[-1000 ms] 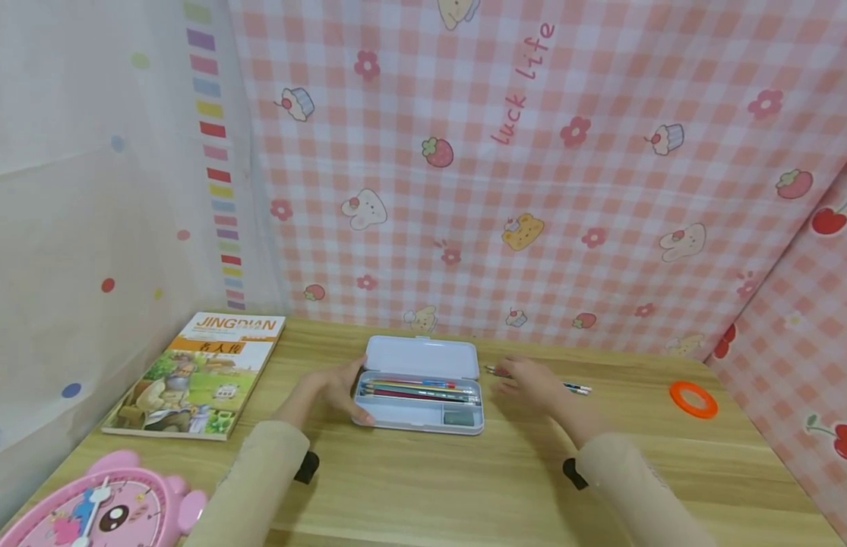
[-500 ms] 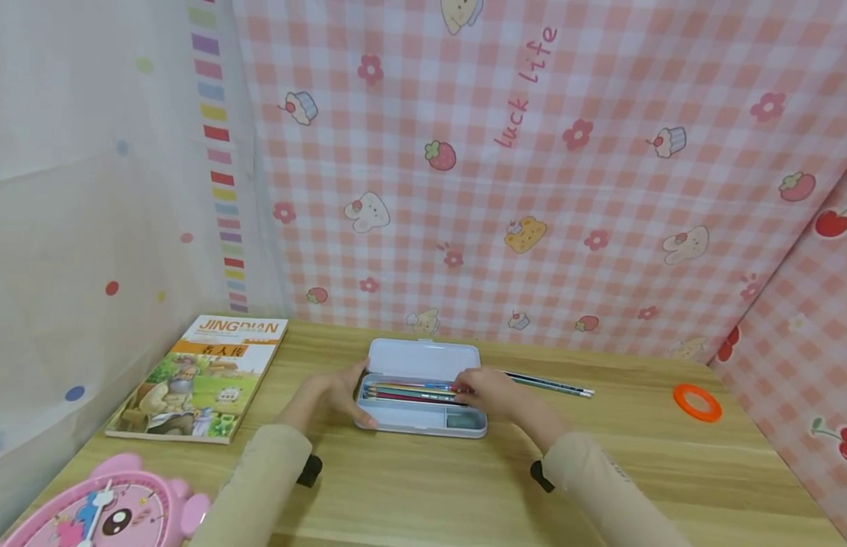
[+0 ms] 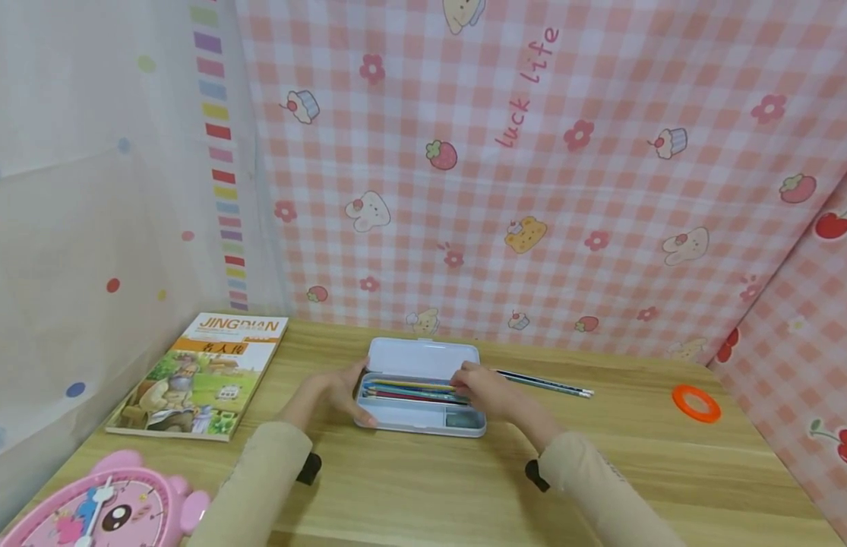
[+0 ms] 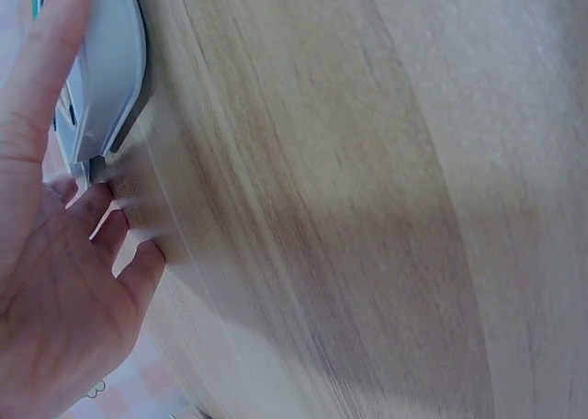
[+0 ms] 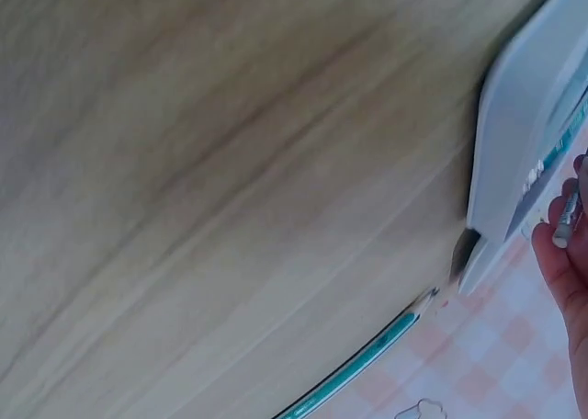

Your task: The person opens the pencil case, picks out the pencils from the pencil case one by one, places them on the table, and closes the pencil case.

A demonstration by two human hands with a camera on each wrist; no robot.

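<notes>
An open white pencil case (image 3: 402,417) lies on the table with several pencils (image 3: 412,391) in its rear compartment and a dark green block (image 3: 464,419) in its front right one. My left hand (image 3: 337,395) holds the case's left end, thumb at the front edge and fingers behind. In the left wrist view that thumb lies along the case, the fingertips near its corner and the table. Over the right part of the case, my right hand (image 3: 488,391) pinches a pencil; its eraser end (image 5: 562,233) sticks out in the right wrist view.
Loose pencils (image 3: 546,383) lie right of the case, their eraser ends pointing right. An orange ring (image 3: 696,403) lies farther right. At the left are a book (image 3: 200,377) and a pink clock (image 3: 115,509). A checked cloth (image 3: 423,190) hangs behind the table.
My right hand has moved left from the loose pencils to over the case. Pencils inside have shifted, a yellow and a blue one now showing at the back. My left hand stays put.
</notes>
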